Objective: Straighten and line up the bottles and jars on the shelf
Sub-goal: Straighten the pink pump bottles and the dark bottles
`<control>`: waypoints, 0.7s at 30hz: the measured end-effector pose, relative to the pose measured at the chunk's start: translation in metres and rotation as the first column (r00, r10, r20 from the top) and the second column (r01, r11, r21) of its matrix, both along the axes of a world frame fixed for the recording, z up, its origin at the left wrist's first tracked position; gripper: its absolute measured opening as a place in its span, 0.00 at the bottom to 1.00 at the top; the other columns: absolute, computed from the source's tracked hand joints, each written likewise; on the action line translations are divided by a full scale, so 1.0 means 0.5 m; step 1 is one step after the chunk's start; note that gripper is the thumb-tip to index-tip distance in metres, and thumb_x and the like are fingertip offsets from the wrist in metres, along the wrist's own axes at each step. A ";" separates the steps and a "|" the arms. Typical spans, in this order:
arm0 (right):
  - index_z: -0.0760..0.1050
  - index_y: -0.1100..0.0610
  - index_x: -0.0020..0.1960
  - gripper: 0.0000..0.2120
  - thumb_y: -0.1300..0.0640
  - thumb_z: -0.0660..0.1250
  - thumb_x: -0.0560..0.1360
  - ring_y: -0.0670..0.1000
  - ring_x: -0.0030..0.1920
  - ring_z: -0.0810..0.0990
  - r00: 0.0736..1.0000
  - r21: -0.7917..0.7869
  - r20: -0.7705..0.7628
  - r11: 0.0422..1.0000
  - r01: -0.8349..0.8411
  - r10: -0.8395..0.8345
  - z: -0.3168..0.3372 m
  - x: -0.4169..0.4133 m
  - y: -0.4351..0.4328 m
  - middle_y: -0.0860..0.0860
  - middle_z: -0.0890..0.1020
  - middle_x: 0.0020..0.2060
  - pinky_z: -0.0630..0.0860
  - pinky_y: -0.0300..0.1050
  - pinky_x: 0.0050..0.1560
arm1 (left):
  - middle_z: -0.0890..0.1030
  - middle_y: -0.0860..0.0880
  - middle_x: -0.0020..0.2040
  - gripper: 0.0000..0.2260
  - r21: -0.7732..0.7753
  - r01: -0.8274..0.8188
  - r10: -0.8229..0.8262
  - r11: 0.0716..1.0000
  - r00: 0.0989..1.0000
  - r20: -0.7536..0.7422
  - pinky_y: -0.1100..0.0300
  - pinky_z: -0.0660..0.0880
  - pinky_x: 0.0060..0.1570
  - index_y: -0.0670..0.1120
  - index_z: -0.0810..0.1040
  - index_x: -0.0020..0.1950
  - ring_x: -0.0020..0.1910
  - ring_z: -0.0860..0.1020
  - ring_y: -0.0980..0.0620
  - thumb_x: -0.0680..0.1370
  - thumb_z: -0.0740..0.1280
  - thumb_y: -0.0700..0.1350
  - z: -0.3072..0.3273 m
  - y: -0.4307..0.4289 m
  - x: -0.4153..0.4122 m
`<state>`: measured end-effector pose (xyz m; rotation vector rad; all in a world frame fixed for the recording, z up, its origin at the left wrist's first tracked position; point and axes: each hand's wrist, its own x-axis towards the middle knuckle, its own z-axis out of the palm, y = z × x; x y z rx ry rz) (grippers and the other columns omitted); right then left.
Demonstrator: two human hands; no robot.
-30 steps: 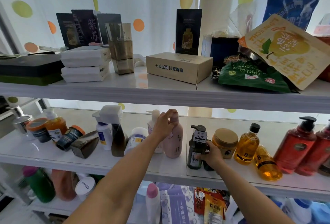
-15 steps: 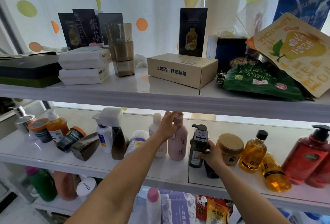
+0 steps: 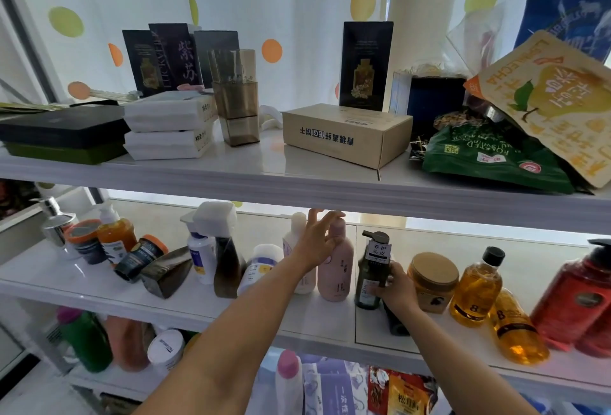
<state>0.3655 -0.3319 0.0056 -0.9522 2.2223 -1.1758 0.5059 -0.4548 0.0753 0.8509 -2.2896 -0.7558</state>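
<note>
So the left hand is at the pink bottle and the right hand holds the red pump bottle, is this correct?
Not quite: in the head view the right hand holds the dark green pump bottle. The left hand is at the pink bottle, as you say.

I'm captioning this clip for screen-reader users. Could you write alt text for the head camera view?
A person's left hand holds the top of an upright pink bottle while the right hand grips a dark green pump bottle on a white shelf crowded with bottles and jars, several tipped over. A cardboard box and snack bags sit on the shelf above.
</note>
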 end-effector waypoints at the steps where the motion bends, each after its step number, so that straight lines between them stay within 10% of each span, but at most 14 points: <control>1: 0.63 0.60 0.68 0.30 0.65 0.72 0.70 0.60 0.60 0.76 1.000 -0.008 -0.022 1.000 0.001 -0.001 0.001 0.006 0.005 0.59 0.77 0.61 0.76 0.53 0.58 | 0.61 0.43 0.69 0.25 -0.005 -0.003 0.003 1.000 1.000 0.024 0.55 0.71 0.65 0.49 0.66 0.71 0.65 0.70 0.43 0.75 0.68 0.40 -0.003 0.002 0.006; 6: 0.45 0.58 0.77 0.49 0.63 0.74 0.68 0.58 0.71 0.66 0.991 -0.027 -0.129 0.999 0.031 -0.034 -0.001 0.044 0.031 0.57 0.68 0.71 0.68 0.54 0.67 | 0.50 0.46 0.78 0.42 -0.017 0.015 -0.013 1.000 0.995 0.100 0.51 0.71 0.65 0.52 0.44 0.78 0.69 0.68 0.46 0.74 0.71 0.46 -0.020 0.027 0.038; 12: 0.63 0.54 0.67 0.43 0.55 0.81 0.58 0.55 0.64 0.73 0.955 0.013 -0.294 0.999 0.045 -0.039 -0.025 0.085 0.055 0.52 0.74 0.61 0.76 0.53 0.60 | 0.47 0.49 0.79 0.39 -0.301 -0.040 0.103 0.953 0.975 0.197 0.49 0.60 0.74 0.48 0.41 0.78 0.77 0.54 0.48 0.77 0.65 0.51 -0.082 0.064 0.111; 21: 0.50 0.56 0.76 0.52 0.36 0.72 0.64 0.54 0.73 0.63 0.897 0.256 -0.411 0.965 -0.056 0.161 -0.033 0.208 0.050 0.53 0.61 0.75 0.71 0.50 0.66 | 0.36 0.49 0.78 0.44 -0.296 -0.121 0.250 0.947 0.859 0.448 0.52 0.38 0.75 0.48 0.36 0.77 0.77 0.37 0.47 0.75 0.64 0.60 -0.177 0.068 0.270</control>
